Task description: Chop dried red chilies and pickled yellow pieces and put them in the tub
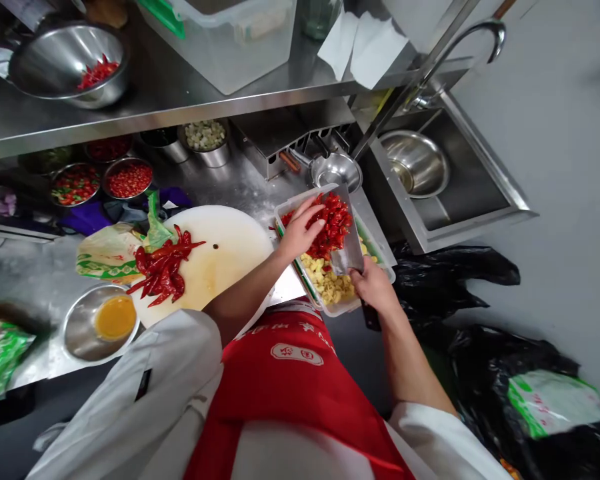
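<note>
- Tabletop (230, 191): stainless steel, scuffed sheen, running left from the box.
- Chopping board (243, 237): thick round white slab, left of the box, yellowish stain mid-face. Should be heavy, stable.
- Plastic box (337, 309): translucent, rectangular, thin-walled, right of the board. Likely slightly flexible; take it by opposite rims.
- Steel bowl (80, 333): near left, smooth, round, yellow liquid inside.
- Cleaver (351, 247): broad flat metal blade, dark handle, over the box. Likely stiff and blade-heavy; hold by the handle, fingers clear of the edge.
- Whole red chillies (165, 267): glossy, wrinkled, tapered, heaped across the board's left part.
- Chopped red chillies (335, 220): loose pile over the far half of the box, against the blade. Probably light, soft, slippery; steady with a cupped palm. Can't tell if the blade touches the rim.
- Right hand (375, 287): wrapped round the cleaver handle, close to the blade.
- Left hand (301, 232): fingers loosely spread on the chopped chillies' left part.
- Yellow pieces (330, 285): small, irregular, matte chunks in the box's near half.
</note>
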`<state>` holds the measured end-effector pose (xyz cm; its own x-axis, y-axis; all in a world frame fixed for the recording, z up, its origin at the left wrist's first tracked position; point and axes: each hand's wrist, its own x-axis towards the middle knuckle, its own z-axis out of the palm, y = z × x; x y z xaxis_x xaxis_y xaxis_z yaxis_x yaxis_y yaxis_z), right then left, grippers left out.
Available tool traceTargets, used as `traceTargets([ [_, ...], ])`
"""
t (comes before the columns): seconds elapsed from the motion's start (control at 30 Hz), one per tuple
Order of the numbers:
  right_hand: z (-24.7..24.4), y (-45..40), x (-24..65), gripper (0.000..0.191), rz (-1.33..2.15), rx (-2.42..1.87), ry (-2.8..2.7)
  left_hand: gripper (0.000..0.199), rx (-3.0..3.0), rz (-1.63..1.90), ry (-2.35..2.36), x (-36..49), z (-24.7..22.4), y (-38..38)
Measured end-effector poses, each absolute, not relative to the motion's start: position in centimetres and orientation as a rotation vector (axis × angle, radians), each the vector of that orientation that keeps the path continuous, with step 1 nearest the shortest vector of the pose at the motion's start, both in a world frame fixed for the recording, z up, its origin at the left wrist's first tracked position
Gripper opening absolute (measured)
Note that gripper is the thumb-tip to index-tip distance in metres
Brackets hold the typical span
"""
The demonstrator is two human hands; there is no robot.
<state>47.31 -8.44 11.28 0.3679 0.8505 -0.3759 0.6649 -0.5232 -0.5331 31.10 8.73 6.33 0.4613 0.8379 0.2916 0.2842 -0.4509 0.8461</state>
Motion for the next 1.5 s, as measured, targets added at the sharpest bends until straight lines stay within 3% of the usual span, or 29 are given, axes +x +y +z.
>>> traceTargets([
  [0.17, 10.9, -8.6, 53.0, 0.019, 0.622, -2.615, -1.785, 0.054, 1.837, 0.913, 1.656, 20.0, 2.8, 9.9],
  [0.23, 10.4, -8.9, 54.1, 0.022, 0.606, -2.633, -1.829, 0.054, 1.863, 0.730, 1.969, 14.8, 1.8, 9.3],
  [0.43, 9.4, -9.2, 55.4, 0.021, 0.634, -2.516, -1.796, 0.049, 1.957, 0.589, 1.921, 8.5, 0.5, 6.4],
  [0.6, 8.5, -8.7, 54.6, 0.020, 0.763, -2.442, -1.500, 0.057, 1.930, 0.572, 1.935, 11.4, 1.5, 6.9],
  [0.73, 7.5, -8.0, 53.0, 0.024, 0.868, -2.347, -1.234, 0.063, 2.099, 0.556, 1.533, 19.5, 4.0, 6.7],
  [0.87, 6.8, -7.2, 50.7, 0.029, 1.075, -2.101, -0.891, 0.035, 2.254, 0.475, 1.249, 29.4, 5.5, 6.1],
  [0.97, 6.8, -7.4, 49.6, 0.031, 1.070, -2.026, -0.757, 0.034, 2.369, 0.371, 1.156, 32.2, 5.3, 6.6],
  [1.13, 6.5, -10.1, 49.8, 0.035, 0.918, -2.089, -0.649, 0.038, 2.243, 0.425, 1.624, 20.9, 4.7, 9.0],
  [1.3, 6.4, -12.3, 48.9, 0.036, 0.937, -2.114, -0.618, 0.064, 1.768, 0.258, 2.482, 3.0, 5.3, 9.1],
  [1.4, 6.9, -11.6, 46.7, 0.035, 0.993, -2.095, -0.667, 0.069, 1.727, 0.106, 2.497, -0.7, 4.9, 7.0],
  [1.5, 7.9, -9.6, 43.6, 0.033, 1.069, -2.044, -0.755, 0.062, 1.869, 0.087, 2.381, 0.8, 4.1, 5.0],
])
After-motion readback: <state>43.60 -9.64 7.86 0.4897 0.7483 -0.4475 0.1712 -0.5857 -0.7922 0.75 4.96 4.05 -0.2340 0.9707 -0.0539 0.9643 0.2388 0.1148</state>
